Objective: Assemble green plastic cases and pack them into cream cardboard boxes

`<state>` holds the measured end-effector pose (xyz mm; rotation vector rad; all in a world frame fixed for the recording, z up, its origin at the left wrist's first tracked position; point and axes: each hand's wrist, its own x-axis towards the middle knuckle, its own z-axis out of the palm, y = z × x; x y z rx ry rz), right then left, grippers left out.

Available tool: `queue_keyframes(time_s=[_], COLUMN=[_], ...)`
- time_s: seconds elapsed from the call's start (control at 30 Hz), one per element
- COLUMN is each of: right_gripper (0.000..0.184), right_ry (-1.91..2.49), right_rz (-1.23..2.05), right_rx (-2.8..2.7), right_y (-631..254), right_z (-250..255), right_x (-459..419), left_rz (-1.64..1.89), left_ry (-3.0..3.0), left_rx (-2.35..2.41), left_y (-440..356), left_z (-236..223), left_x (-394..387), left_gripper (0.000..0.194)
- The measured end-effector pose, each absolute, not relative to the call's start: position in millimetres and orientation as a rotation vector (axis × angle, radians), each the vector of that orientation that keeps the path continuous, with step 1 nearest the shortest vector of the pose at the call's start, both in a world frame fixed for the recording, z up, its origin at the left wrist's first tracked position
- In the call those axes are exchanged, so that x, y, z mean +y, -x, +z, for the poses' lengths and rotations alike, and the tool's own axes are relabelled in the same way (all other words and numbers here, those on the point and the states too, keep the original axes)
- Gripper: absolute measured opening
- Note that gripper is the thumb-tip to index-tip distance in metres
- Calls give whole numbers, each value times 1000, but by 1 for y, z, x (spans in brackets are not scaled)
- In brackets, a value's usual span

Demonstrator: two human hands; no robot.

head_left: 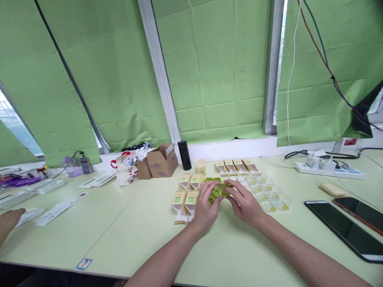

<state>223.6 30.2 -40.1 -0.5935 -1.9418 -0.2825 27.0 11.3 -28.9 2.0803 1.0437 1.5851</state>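
My left hand (207,206) and my right hand (245,202) meet over the middle of the table. Between their fingertips they pinch a small translucent green plastic case (223,189); its exact kind is too small to tell. More green plastic pieces (212,180) lie just behind and below it, partly hidden by my left hand. To the right are rows of clear plastic cups (271,192) with yellow centres. Small kraft-paper boxes (178,202) with green labels stand left of my left hand, flaps open, and several similar boxes (235,167) are lined up behind.
A black cylinder (184,155) and a cardboard box (162,162) stand at the back by a cloth bag (125,169). Phones (344,227) and a power strip (329,170) with cables lie right. Another person's hand (11,221) rests near white papers (56,211) at the far left.
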Motion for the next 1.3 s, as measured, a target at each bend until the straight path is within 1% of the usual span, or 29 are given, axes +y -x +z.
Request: queue_keyframes(time_s=[0.23, 0.7, 0.87, 1.03, 1.3], right_gripper=[35, 44, 38, 31, 32], right_ry=[594, 567, 583, 600, 587], right_rz=[-305, -280, -297, -229, -209], right_rx=[-1948, -1957, -1941, -1912, -1899], right_y=[-224, -223, -222, -220, -220], right_z=[-44, -47, -45, -43, -43], right_x=[33, 36, 35, 32, 31], left_rz=[1589, 1622, 1619, 1606, 1606], left_ry=[-2102, -2088, -2092, -2069, -2057], left_rx=[1062, 1068, 1077, 1086, 1073], left_y=[-27, -28, -27, -28, -29], left_z=[-29, -29, -30, -29, -30], left_x=[10, 9, 11, 9, 10], left_gripper=[40, 38, 37, 39, 39])
